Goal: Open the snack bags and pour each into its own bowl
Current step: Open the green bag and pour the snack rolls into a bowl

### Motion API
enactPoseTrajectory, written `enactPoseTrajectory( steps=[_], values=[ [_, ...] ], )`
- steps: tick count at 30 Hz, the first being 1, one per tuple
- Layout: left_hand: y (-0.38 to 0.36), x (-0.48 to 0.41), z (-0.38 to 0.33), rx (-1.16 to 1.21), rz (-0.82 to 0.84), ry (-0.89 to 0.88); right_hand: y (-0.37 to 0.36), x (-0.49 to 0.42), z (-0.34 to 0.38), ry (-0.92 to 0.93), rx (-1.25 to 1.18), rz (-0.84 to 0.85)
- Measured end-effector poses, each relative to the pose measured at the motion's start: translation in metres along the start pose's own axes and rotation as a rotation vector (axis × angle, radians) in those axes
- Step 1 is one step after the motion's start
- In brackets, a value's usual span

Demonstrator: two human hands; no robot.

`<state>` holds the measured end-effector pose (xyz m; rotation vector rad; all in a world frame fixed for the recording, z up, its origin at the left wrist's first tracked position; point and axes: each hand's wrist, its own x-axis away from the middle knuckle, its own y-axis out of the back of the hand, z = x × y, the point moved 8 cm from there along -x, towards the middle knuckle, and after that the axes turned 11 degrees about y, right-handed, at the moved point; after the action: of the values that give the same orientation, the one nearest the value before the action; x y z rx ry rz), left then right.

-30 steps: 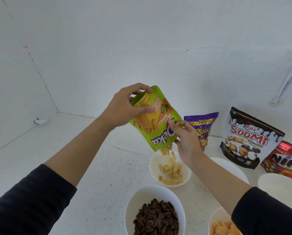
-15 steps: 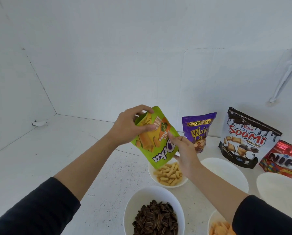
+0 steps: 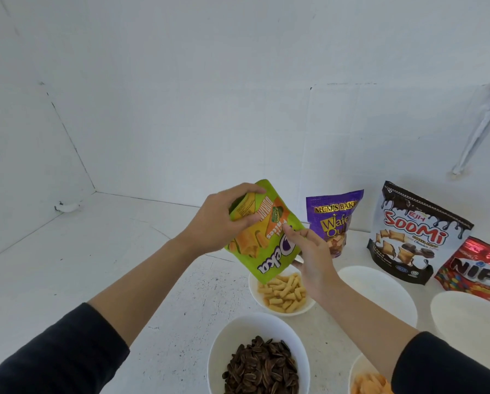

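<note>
Two hands are on one green Deka bag [image 3: 266, 245], which is held upside down and tilted, mouth down, just above the bowl of yellow sticks [image 3: 290, 313]. The left hand [image 3: 218, 223] is curled round the bag's upturned bottom end, with the thumb laid across the print. The right hand [image 3: 313, 260] pinches the bag's right edge with its fingertips. The stick bowl is set mid-worktop. Just right of it sits a plain white bowl [image 3: 380, 294], and a second white bowl [image 3: 471, 319] lies toward the worktop's right edge. At the near edge are a bowl of dark sunflower seeds [image 3: 255, 319] and a bowl of orange crisps [image 3: 353, 371], the latter partly hidden by the right sleeve. Along the far edge, against the wall, three bags stand upright: purple wafer bag [image 3: 334, 220], black-and-white Soomi bag [image 3: 414, 231] and red Nips bag [image 3: 476, 268].
</note>
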<state>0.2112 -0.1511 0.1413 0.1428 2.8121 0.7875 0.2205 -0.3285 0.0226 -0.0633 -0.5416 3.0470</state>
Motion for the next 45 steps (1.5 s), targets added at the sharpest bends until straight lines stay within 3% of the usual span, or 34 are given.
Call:
enactPoseTrajectory(
  steps=[3,11,17,24,29,35,40,45],
  values=[
    [0.002,0.002,-0.004,0.038,0.005,-0.006,0.0,0.0,0.007,0.028,0.013,0.014],
    [0.032,0.011,-0.013,0.128,-0.212,-0.08,-0.01,-0.014,0.034,0.136,0.055,0.064],
    [0.042,0.048,0.035,0.489,-0.497,0.1,-0.015,-0.008,0.041,0.176,0.236,0.034],
    [0.023,0.113,0.067,0.735,-0.737,0.292,-0.051,0.02,0.035,0.002,0.155,0.268],
    [0.007,0.15,0.063,0.768,-0.692,0.309,-0.049,0.026,0.04,0.068,0.204,0.225],
    [-0.003,0.193,0.056,0.569,-0.673,0.37,-0.059,0.044,0.052,0.124,0.098,0.242],
    [-0.001,0.235,0.045,0.481,-0.674,0.449,-0.087,0.072,0.058,0.143,0.103,0.351],
    [0.01,0.281,0.039,0.373,-0.61,0.514,-0.13,0.115,0.054,0.153,0.156,0.572]
  ],
)
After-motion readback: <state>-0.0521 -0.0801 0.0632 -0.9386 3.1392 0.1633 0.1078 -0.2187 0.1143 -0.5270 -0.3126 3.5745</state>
